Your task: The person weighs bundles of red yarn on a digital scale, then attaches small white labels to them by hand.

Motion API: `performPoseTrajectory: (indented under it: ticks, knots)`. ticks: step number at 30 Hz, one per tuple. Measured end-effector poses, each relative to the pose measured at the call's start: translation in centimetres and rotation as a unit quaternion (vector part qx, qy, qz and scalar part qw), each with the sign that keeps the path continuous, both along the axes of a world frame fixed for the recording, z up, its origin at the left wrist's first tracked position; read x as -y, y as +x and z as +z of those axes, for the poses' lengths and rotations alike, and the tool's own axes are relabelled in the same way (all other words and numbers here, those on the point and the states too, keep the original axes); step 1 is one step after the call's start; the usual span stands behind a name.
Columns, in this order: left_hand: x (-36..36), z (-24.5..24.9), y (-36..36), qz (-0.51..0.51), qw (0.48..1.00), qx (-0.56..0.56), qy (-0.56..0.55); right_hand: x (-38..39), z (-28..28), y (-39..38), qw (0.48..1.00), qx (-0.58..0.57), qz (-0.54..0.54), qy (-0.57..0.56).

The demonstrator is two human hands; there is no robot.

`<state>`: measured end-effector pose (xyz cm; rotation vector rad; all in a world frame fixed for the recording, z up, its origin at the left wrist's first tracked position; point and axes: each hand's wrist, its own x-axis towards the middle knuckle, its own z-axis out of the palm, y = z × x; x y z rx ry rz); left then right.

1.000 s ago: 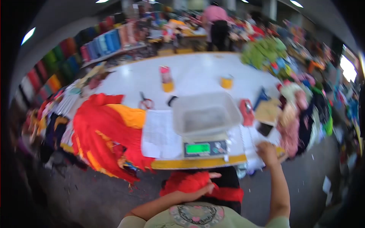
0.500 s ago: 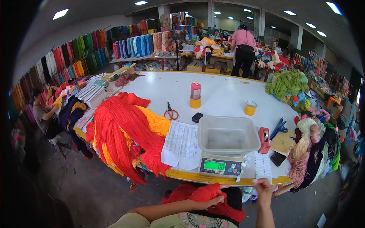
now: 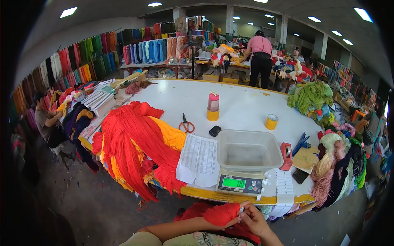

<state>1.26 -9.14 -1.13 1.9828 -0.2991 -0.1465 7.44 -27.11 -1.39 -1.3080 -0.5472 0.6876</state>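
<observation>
In my left hand (image 3: 233,222) is a bundle of red yarn (image 3: 221,214), gathered just below the table's front edge, with the fingers closed round it. My right hand (image 3: 255,222) meets it at the bundle's right end, thumb and fingertips pinching a small white label (image 3: 241,210) against the yarn. More red yarn lies in my lap under both hands. A strip of white labels (image 3: 284,186) hangs over the table edge just above my right hand. Beside the strip stands a digital scale (image 3: 240,184) reading 0.0, with a translucent plastic tub (image 3: 250,152) on it.
A large heap of red yarn (image 3: 133,139) covers the table's left side, next to printed sheets (image 3: 199,160). Scissors (image 3: 186,124), a pink bottle (image 3: 213,102), a tape roll (image 3: 271,121) and a red tape dispenser (image 3: 286,156) stand farther in. Mixed skeins (image 3: 334,164) line the right edge.
My right hand has moved left from the label strip to the red yarn, bringing a small white label to it. My left hand keeps its hold on the yarn.
</observation>
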Motion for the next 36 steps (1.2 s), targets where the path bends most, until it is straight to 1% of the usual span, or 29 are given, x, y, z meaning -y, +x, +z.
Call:
performPoseTrajectory:
  ticks: [1, 2, 3, 4, 5, 7, 8, 11, 13, 14, 15, 16, 17, 19, 20, 22, 23, 25, 26, 27, 28, 29, 30, 31, 32, 33, 35, 36]
  knots:
    - [0.1, 1.6, -0.2, 0.012, 0.997, 0.015, 0.069, 0.0, 0.4, 0.0, 1.000, -0.011, 0.009, -0.015]
    - [0.2, 2.4, -0.4, 0.024, 0.990, 0.031, 0.138, 0.2, 0.0, 0.3, 0.998, 0.039, 0.005, -0.055]
    - [0.1, 1.7, -0.3, 0.035, 0.981, 0.124, 0.142, 0.7, -0.7, 0.8, 0.991, 0.089, 0.002, -0.095]
    - [-0.2, 0.7, -0.1, 0.045, 0.964, 0.217, 0.146, 0.6, -0.2, 0.9, 0.981, 0.139, -0.002, -0.135]
    - [-0.3, -0.1, 0.1, 0.055, 0.938, 0.307, 0.148, 0.5, 0.5, 0.6, 0.982, 0.142, -0.016, -0.127]
    - [-0.5, -0.8, 0.3, 0.012, 0.971, 0.200, 0.134, 0.3, 2.3, -0.3, 0.982, 0.148, -0.044, -0.112]
    - [-0.5, -0.8, 0.3, -0.009, 0.981, 0.144, 0.127, 0.3, 2.3, -0.2, 0.979, 0.164, -0.036, -0.113]
    - [-0.5, 0.5, -0.1, -0.004, 0.987, 0.084, 0.135, 0.7, 2.2, 0.3, 0.972, 0.207, -0.008, -0.109]
    - [-0.7, -0.2, 0.0, -0.016, 0.995, 0.049, 0.080, 0.9, 2.6, 0.5, 0.968, 0.227, 0.015, -0.102]
    - [-0.8, -0.8, 0.1, -0.022, 0.998, 0.031, 0.052, 1.1, 3.2, 0.6, 0.963, 0.239, 0.039, -0.118]
    - [-0.9, -1.5, 0.3, -0.054, 0.996, -0.068, -0.033, 1.3, 4.3, 0.8, 0.956, 0.252, 0.064, -0.134]
    - [-1.0, -1.9, 0.5, -0.086, 0.976, -0.165, -0.117, 1.5, 4.9, 0.9, 0.949, 0.265, 0.088, -0.150]
    - [-1.0, -2.2, 0.6, -0.115, 0.938, -0.260, -0.198, 1.3, 4.7, 0.9, 0.950, 0.278, 0.089, -0.106]
    - [-1.1, -1.7, 0.4, -0.109, 0.918, -0.299, -0.235, 0.7, 3.7, 1.2, 0.948, 0.305, 0.092, -0.019]
    - [-1.1, -1.2, 0.2, -0.105, 0.907, -0.319, -0.253, 0.8, 3.0, 1.3, 0.956, 0.282, 0.077, -0.026]
    - [-1.0, -0.6, -0.1, -0.085, 0.894, -0.323, -0.297, 1.1, 1.4, 1.3, 0.970, 0.235, 0.042, -0.038]
    - [-0.9, -0.5, 0.1, -0.083, 0.887, -0.328, -0.315, 0.9, 1.0, 1.7, 0.958, 0.280, 0.036, -0.053]
    - [-1.5, -2.6, 0.6, -0.086, 0.902, -0.330, -0.265, 1.3, 0.6, 1.8, 0.928, 0.357, -0.019, -0.104]
    - [-1.6, -3.8, 0.8, -0.109, 0.906, -0.336, -0.233, 1.4, 0.9, 1.7, 0.923, 0.365, -0.024, -0.120]
    - [-1.6, -4.9, 0.6, -0.102, 0.941, -0.255, -0.199, 1.3, 1.1, 1.6, 0.918, 0.369, -0.037, -0.139]
    - [-1.7, -5.9, 0.7, -0.103, 0.965, -0.168, -0.172, 1.1, 0.6, 1.4, 0.927, 0.346, -0.053, -0.131]
    - [-1.5, -4.4, 0.6, -0.071, 0.960, -0.196, -0.186, 1.1, 0.2, 1.3, 0.935, 0.327, -0.070, -0.121]
    - [-1.1, -3.0, 0.5, -0.038, 0.953, -0.222, -0.200, 1.4, 0.5, 1.2, 0.935, 0.316, -0.061, -0.149]
    - [-1.9, -3.8, 0.6, -0.010, 0.948, -0.240, -0.207, 1.5, 0.5, 1.2, 0.937, 0.302, -0.039, -0.171]
    - [-2.6, -4.8, 0.6, 0.033, 0.941, -0.257, -0.215, 1.5, 0.4, 1.2, 0.934, 0.317, -0.053, -0.155]
    - [-2.0, -4.6, 1.0, 0.035, 0.953, -0.232, -0.193, 1.5, 0.3, 1.2, 0.931, 0.335, -0.055, -0.136]
    - [-1.4, -3.4, 1.3, 0.058, 0.972, -0.170, -0.154, 1.6, 0.6, 0.9, 0.930, 0.327, -0.076, -0.151]
    - [-1.0, -2.5, 1.1, 0.064, 0.972, -0.160, -0.160, 1.6, 0.9, 0.7, 0.928, 0.328, -0.082, -0.157]
